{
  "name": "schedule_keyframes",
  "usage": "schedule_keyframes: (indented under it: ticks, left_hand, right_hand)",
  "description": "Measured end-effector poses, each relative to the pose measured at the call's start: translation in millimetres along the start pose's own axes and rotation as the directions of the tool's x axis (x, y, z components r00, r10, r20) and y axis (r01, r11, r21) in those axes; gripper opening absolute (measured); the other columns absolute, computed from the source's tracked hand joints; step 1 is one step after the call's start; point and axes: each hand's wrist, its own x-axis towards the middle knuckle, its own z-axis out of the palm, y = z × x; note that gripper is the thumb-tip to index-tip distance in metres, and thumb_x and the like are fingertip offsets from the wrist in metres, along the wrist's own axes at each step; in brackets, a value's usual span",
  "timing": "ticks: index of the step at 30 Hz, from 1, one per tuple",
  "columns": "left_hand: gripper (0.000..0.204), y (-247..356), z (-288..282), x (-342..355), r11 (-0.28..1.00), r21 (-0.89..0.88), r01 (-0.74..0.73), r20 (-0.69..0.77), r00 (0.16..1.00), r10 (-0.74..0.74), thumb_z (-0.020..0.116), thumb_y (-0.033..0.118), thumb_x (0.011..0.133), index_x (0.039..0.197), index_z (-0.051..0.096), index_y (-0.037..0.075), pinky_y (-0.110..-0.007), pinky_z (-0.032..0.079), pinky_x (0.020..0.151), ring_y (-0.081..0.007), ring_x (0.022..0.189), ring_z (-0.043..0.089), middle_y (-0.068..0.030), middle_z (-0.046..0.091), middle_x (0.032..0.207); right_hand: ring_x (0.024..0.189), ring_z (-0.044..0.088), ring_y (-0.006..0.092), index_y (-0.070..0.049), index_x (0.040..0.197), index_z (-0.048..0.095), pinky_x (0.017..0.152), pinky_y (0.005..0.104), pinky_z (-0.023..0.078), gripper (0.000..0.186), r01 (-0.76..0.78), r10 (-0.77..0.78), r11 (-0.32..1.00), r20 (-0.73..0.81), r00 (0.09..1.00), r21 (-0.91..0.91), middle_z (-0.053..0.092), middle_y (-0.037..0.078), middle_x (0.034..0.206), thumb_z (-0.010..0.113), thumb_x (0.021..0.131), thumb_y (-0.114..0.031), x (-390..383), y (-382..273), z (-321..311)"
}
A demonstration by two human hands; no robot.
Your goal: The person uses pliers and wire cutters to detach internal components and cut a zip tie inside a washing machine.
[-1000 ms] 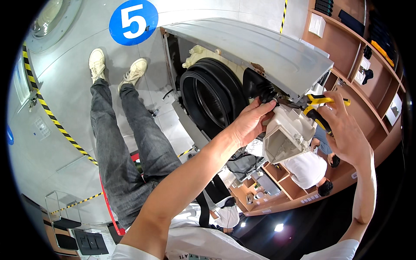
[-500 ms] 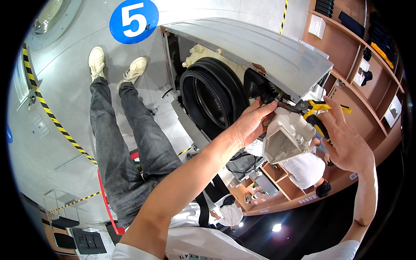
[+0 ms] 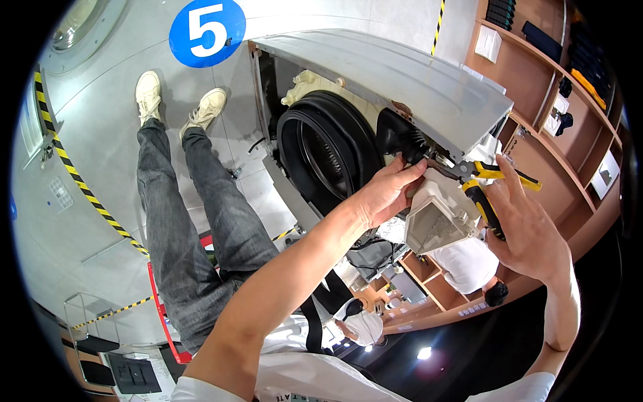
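Observation:
A washing machine with its front taken off shows a round black rubber door seal (image 3: pixel 293 151). To the right of the seal a black ribbed rubber hose (image 3: pixel 406 141) runs down to my left hand (image 3: pixel 388 191), whose thumb and fingers close around its lower end. My right hand (image 3: pixel 529 231) holds pliers (image 3: pixel 483 204) with yellow and black handles, which are spread apart. Their jaws point left, at the spot just beside my left fingertips; what they touch there is too small to tell. Below the jaws sits a whitish plastic housing (image 3: pixel 439 221) with an open front.
The grey metal side panel (image 3: pixel 382 63) of the machine stretches above my hands. Wooden shelves (image 3: pixel 529 87) stand at the right. Another person in a white shirt (image 3: pixel 465 268) is beyond the housing. Striped tape (image 3: pixel 87 187) and a blue round floor sticker (image 3: pixel 207 33) mark the floor.
The pliers' handles have opened wider, and the lower handle has swung left. My right hand has shifted slightly left and down. My left hand stays at the hose.

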Motion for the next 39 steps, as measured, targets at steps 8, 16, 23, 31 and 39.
schedule_keyframes:
  ticks: [8,16,23,31,39]
  left_hand:
    - [0.04,-3.3,0.7,0.1,1.0,0.03,0.0,-0.011,1.0,0.0,0.06,0.032,0.101,0.134,0.049,0.012,-0.042,0.046,0.101,-0.0191,0.119,0.054,-0.0032,0.057,0.128]
    - [0.045,0.9,-1.0,-0.5,0.996,0.089,0.021,0.008,1.0,-0.022,0.062,0.039,0.098,0.132,0.052,0.012,-0.043,0.045,0.101,-0.0186,0.119,0.054,-0.0035,0.057,0.128]
    - [0.068,3.8,3.8,0.7,1.0,0.023,0.017,-0.005,1.0,-0.017,0.074,0.048,0.088,0.136,0.043,0.011,-0.04,0.046,0.101,-0.0173,0.115,0.057,-0.0045,0.058,0.125]
    - [0.069,0.5,22.4,-1.2,0.992,0.12,-0.047,-0.152,0.986,0.065,0.079,0.039,0.086,0.135,0.041,0.008,-0.038,0.05,0.097,-0.0173,0.111,0.058,-0.0051,0.058,0.117]
    - [0.06,0.8,22.0,0.2,0.992,0.101,-0.075,-0.132,0.987,0.089,0.078,0.035,0.087,0.13,0.046,0.008,-0.035,0.052,0.093,-0.0163,0.105,0.06,-0.0039,0.059,0.115]
  right_hand:
    - [0.108,0.061,0.0386,-0.004,0.118,0.052,0.094,0.0442,0.048,0.049,-0.035,0.042,0.989,0.046,0.998,-0.141,0.043,0.029,0.137,0.068,0.071,-0.007,5.4,-15.5,-9.8]
    - [0.129,0.043,0.0414,-0.004,0.114,0.054,0.113,0.055,0.028,0.054,0.021,-0.022,0.939,0.0,1.0,-0.344,0.045,0.024,0.13,0.069,0.064,-0.017,9.4,-21.7,-9.1]
    - [0.13,0.043,0.0413,-0.002,0.122,0.054,0.114,0.0594,0.028,0.06,0.016,0.004,0.953,0.067,0.998,-0.301,0.047,0.025,0.128,0.071,0.068,-0.02,13.7,-15.6,-5.8]
    - [0.118,0.048,0.0387,0.001,0.121,0.052,0.107,0.0585,0.036,0.055,0.038,-0.025,0.952,0.047,0.999,-0.304,0.047,0.023,0.124,0.069,0.072,-0.016,22.9,-16.8,2.8]
    - [0.12,0.047,0.0393,0.0,0.123,0.051,0.109,0.0535,0.035,0.057,-0.023,0.024,0.985,0.003,1.0,-0.171,0.047,0.024,0.124,0.07,0.072,-0.016,23.6,-16.6,0.5]
